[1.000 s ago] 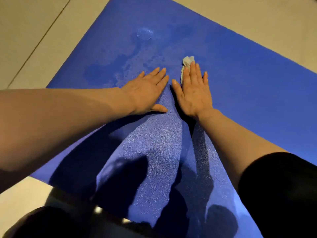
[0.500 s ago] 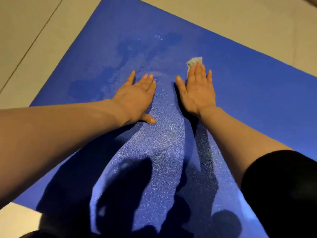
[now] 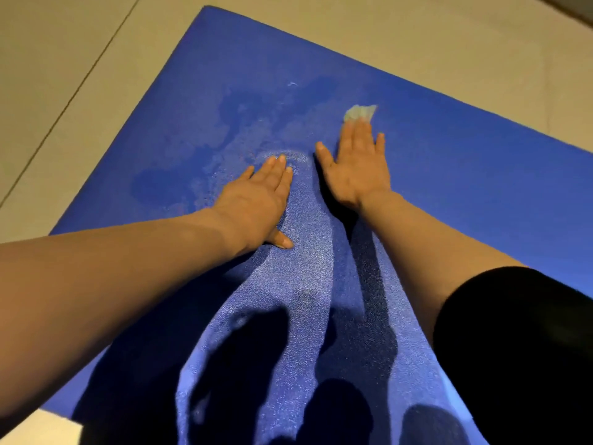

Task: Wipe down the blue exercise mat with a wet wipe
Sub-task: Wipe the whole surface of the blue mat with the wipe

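Down on the blue exercise mat (image 3: 449,175), spread flat on the tiled floor (image 3: 64,75). Right hand (image 3: 356,168) flat, fingers (image 3: 361,136) straight, pressing the wet wipe (image 3: 359,112) to the mat; only a pale crumpled end showing past the fingertips. Left hand (image 3: 256,200) open too, palm down, just beside, bracing. Darker damp patches (image 3: 179,184) left of the hands. Wipe looks soft, light and limp, likely to bunch, so best driven under flat fingers, not pinched. Mat looks textured, foamy, probably grippy enough to stay put. Far edge and far corner near ahead; left edge near the damp patches. Plenty of dry-looking mat open to the right for long strokes.
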